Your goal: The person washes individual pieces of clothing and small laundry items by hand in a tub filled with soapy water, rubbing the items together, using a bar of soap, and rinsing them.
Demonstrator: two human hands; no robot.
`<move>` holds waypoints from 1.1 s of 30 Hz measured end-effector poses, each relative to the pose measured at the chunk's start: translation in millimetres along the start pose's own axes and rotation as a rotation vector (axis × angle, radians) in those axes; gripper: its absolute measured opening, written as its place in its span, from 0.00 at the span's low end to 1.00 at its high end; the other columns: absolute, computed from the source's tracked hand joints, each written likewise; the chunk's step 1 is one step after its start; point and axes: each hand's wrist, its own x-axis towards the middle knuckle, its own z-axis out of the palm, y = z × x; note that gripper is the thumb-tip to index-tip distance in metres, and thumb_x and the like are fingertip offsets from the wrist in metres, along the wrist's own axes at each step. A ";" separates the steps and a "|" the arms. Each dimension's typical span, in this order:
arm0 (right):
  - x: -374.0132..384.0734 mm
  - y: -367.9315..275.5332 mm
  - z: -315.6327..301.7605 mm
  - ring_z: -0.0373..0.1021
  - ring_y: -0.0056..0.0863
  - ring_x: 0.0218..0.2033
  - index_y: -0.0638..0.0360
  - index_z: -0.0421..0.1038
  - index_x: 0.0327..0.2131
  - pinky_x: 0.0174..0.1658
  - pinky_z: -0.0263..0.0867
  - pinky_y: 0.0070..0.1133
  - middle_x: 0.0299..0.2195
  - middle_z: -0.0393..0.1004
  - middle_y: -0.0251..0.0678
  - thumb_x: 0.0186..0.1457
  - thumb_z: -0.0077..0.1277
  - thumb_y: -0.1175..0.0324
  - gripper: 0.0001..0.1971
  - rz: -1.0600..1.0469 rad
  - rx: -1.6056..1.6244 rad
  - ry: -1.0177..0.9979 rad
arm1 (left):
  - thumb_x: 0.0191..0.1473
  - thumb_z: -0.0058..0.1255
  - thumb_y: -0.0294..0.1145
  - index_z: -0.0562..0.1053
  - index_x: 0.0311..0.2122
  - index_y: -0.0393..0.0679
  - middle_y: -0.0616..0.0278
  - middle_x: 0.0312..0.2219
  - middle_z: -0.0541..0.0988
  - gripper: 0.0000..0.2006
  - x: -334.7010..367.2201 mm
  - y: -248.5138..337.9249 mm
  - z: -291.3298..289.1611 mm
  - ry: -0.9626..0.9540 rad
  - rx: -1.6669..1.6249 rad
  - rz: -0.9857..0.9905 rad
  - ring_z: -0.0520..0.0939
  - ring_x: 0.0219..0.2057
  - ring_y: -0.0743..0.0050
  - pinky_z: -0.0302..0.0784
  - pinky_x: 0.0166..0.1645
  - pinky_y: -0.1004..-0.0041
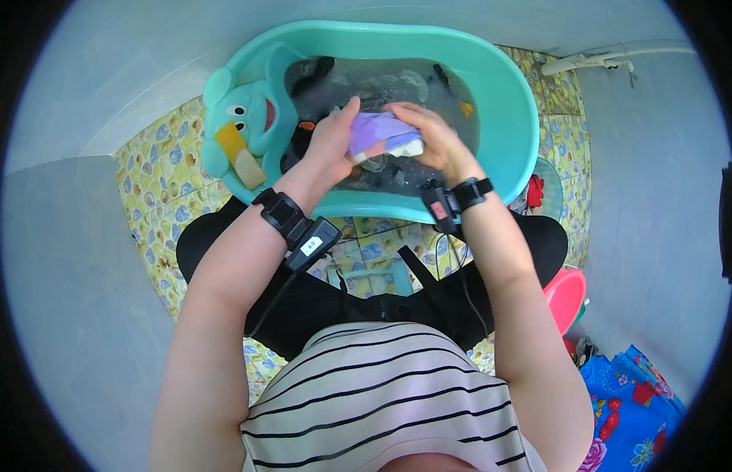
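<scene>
Over a turquoise baby bathtub [523, 102] I hold a small purple cloth [379, 130] with white and pinkish patches. My left hand [334, 140] grips its left side, thumb pointing up along the edge. Its right side is in my right hand [435, 134], the fingers bent over the top. Beneath the cloth lies murky grey water [358, 86] with dark and pale pieces of fabric in it, partly hidden by my hands. An orange spot [306, 126] shows beside my left hand, and a small yellow thing [467, 109] is at the water's right.
A yellow bar [231, 142] and a beige bar [249, 169], like soap, rest on the tub's animal-face end. Right of me stand a clear basin [549, 185] with a red item, a pink basin [567, 299] and blue flowered fabric [630, 405]. A white pipe [586, 60] runs along the wall.
</scene>
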 end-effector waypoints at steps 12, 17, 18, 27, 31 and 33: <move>-42.8 -29.4 -40.0 0.68 0.22 0.34 0.67 0.62 0.46 0.37 0.65 0.17 0.36 0.69 0.38 0.45 0.47 0.80 0.20 -0.062 -0.302 0.146 | 0.44 0.53 0.26 0.64 0.40 0.35 0.57 0.35 0.70 0.17 6.3 7.0 -16.2 -0.158 0.335 0.124 0.73 0.34 0.73 0.70 0.38 0.74; -48.0 -28.6 -46.0 0.66 0.21 0.33 0.63 0.64 0.46 0.38 0.62 0.16 0.34 0.70 0.34 0.43 0.46 0.82 0.22 -0.114 -0.704 0.192 | 0.44 0.51 0.23 0.64 0.42 0.33 0.56 0.37 0.70 0.17 -1.0 2.8 -11.2 -0.182 0.406 0.008 0.74 0.36 0.71 0.71 0.41 0.73; -47.7 -25.4 -46.7 0.65 0.20 0.34 0.63 0.64 0.45 0.39 0.62 0.16 0.35 0.69 0.33 0.43 0.45 0.83 0.21 -0.105 -0.758 0.203 | 0.44 0.51 0.23 0.64 0.42 0.33 0.56 0.37 0.70 0.17 -1.9 3.2 -10.7 -0.173 0.412 0.001 0.74 0.36 0.71 0.71 0.41 0.73; -41.1 -25.0 -41.1 0.65 0.18 0.29 0.64 0.68 0.39 0.35 0.62 0.17 0.29 0.71 0.32 0.46 0.48 0.74 0.13 -0.143 -0.907 0.170 | 0.43 0.53 0.27 0.66 0.42 0.39 0.62 0.33 0.71 0.19 -5.2 11.8 -5.7 -0.234 0.690 0.021 0.73 0.32 0.77 0.69 0.37 0.78; -45.6 -30.3 -38.0 0.64 0.16 0.23 0.64 0.69 0.36 0.28 0.62 0.15 0.26 0.71 0.32 0.47 0.49 0.70 0.11 -0.157 -0.825 0.289 | 0.48 0.50 0.35 0.68 0.40 0.38 0.66 0.28 0.73 0.16 0.8 11.0 -8.3 -0.062 0.705 0.087 0.73 0.29 0.80 0.68 0.33 0.81; -46.1 -31.5 -34.3 0.63 0.15 0.23 0.64 0.69 0.36 0.26 0.60 0.14 0.25 0.71 0.31 0.48 0.49 0.70 0.11 -0.152 -0.803 0.286 | 0.49 0.49 0.37 0.68 0.39 0.37 0.66 0.27 0.73 0.16 3.9 8.0 -12.9 -0.066 0.712 0.121 0.73 0.29 0.81 0.68 0.31 0.83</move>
